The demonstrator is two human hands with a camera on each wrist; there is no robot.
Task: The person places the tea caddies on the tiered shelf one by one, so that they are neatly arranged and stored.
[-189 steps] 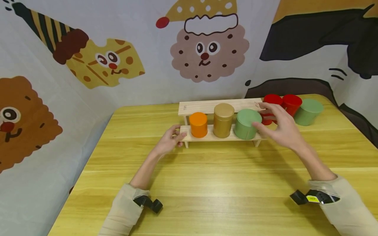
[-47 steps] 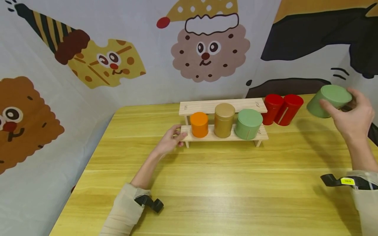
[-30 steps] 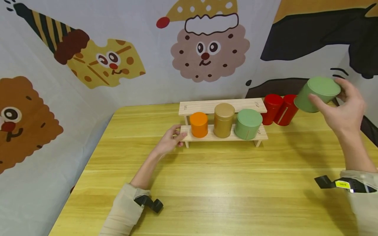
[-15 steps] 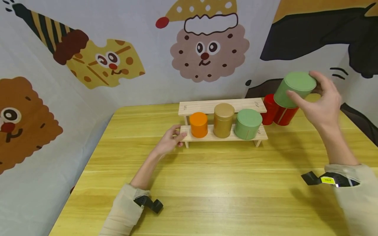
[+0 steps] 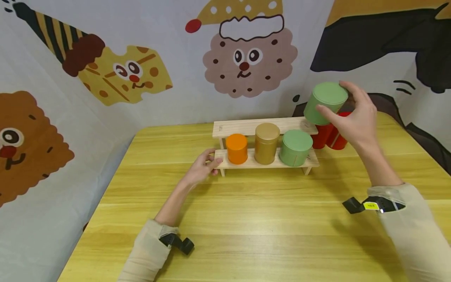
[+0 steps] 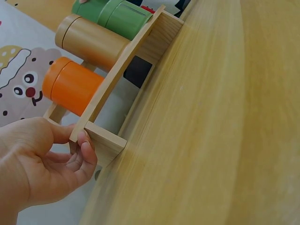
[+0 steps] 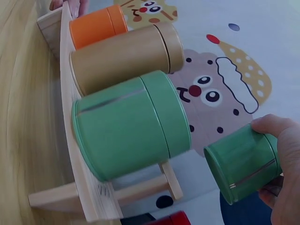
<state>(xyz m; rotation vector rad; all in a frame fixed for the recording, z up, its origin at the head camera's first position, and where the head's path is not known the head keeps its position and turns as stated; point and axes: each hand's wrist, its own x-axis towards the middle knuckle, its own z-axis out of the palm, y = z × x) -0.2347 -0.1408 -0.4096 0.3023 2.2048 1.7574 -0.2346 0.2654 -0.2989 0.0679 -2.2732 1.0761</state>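
Observation:
My right hand (image 5: 357,115) grips a green canister (image 5: 325,102) in the air, over the right end of the wooden rack's upper shelf (image 5: 260,127) and the red canisters. In the right wrist view this held canister (image 7: 243,161) is apart from the rack. My left hand (image 5: 202,169) pinches the left end of the lower shelf (image 5: 258,165); the left wrist view shows thumb and fingers of that hand (image 6: 51,161) at the shelf's corner. An orange canister (image 5: 237,149), a gold canister (image 5: 267,143) and another green canister (image 5: 296,148) stand on the lower shelf.
Two red canisters (image 5: 321,137) stand on the wooden table (image 5: 246,227) right of the rack, partly hidden by the held canister and my right hand. A cloth (image 5: 176,109) with cartoon prints hangs behind the table.
My right hand, with the green canister, has moved left from the table's right side, past the red canisters, to the rack's right end. The left hand and rack have stayed in place.

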